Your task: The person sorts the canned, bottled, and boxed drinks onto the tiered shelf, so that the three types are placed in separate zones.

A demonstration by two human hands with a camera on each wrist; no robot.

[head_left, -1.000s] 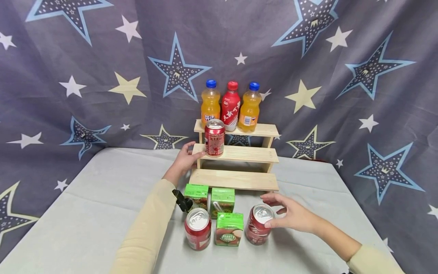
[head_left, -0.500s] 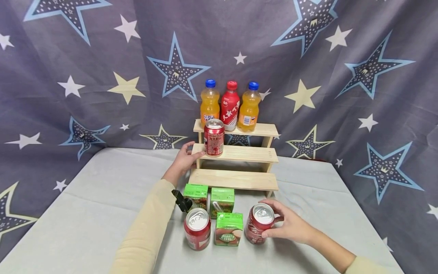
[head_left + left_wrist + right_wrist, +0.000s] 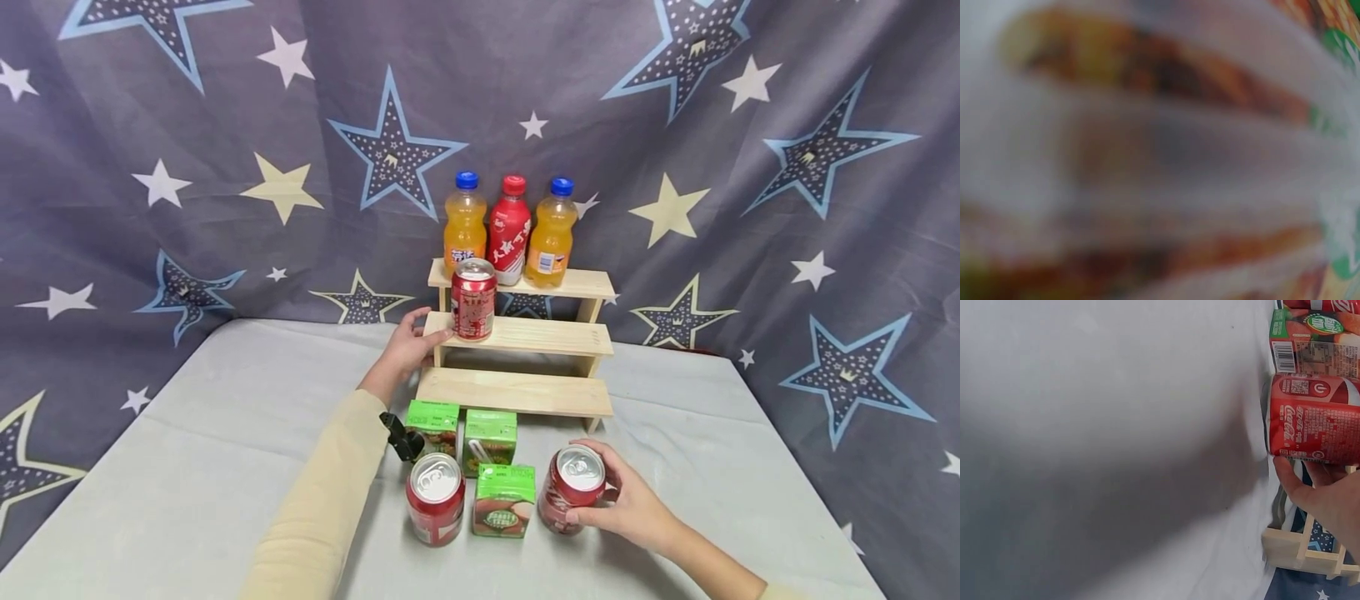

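My right hand (image 3: 633, 508) holds a red Coca-Cola can (image 3: 561, 500) standing on the table, thumb at the front and fingers round the back. In the right wrist view, the same can (image 3: 1313, 419) touches my fingers. My left hand (image 3: 407, 346) grips the left end of the three-tier wooden display rack (image 3: 540, 335), its thumb on the middle shelf. Beside that thumb stands another red can (image 3: 473, 304). A third red can (image 3: 437, 504) and green-topped drink cartons (image 3: 504, 504) stand before the rack. Blurred carton packaging (image 3: 1210, 75) fills the left wrist view.
Two orange soda bottles (image 3: 551, 237) flank a red bottle (image 3: 510, 233) on the top shelf. Two more cartons (image 3: 490, 429) stand close to the bottom shelf. A star-patterned curtain (image 3: 285, 242) hangs behind the white-covered table (image 3: 187, 467).
My right hand has closed in on the right can, its thumb and fingers now round it. My left hand stays on the rack. The head view has shifted slightly.
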